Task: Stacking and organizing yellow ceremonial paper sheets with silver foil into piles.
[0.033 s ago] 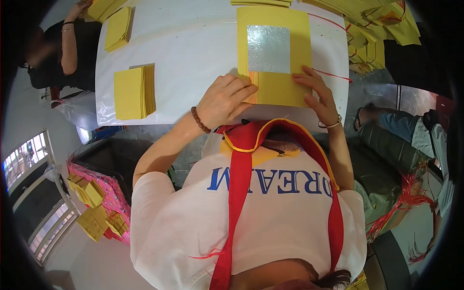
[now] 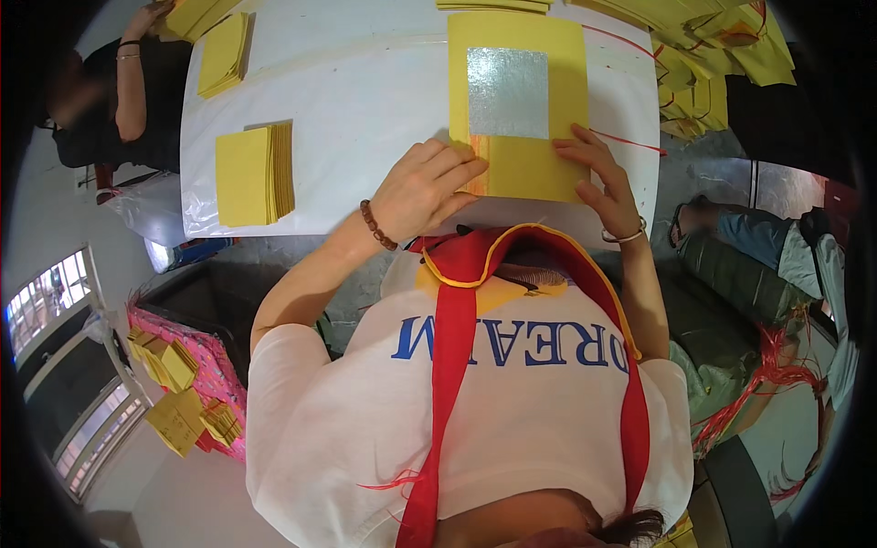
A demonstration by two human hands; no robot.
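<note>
Before me on the white table lies a stack or sheet of yellow paper [image 2: 521,169] with a silver foil square [image 2: 508,91] on it and an orange strip down its lower left side. My left hand [image 2: 425,187], a beaded bracelet at its wrist, grips the paper's lower left edge. Its curled fingers lie over the orange strip, the thumb close to the near corner. At the right edge, my right hand [image 2: 603,178] rests with fingers apart, their tips on the paper. Whether several sheets lie under the top one, I cannot tell.
Two yellow paper stacks stand on the table's left, a near one [image 2: 245,178] and a far one [image 2: 222,55]. Yellow bundles with red strings [image 2: 703,68] crowd the far right. A co-worker's forearm [image 2: 131,91] is at the far left. Red string [image 2: 630,142] lies beside the paper.
</note>
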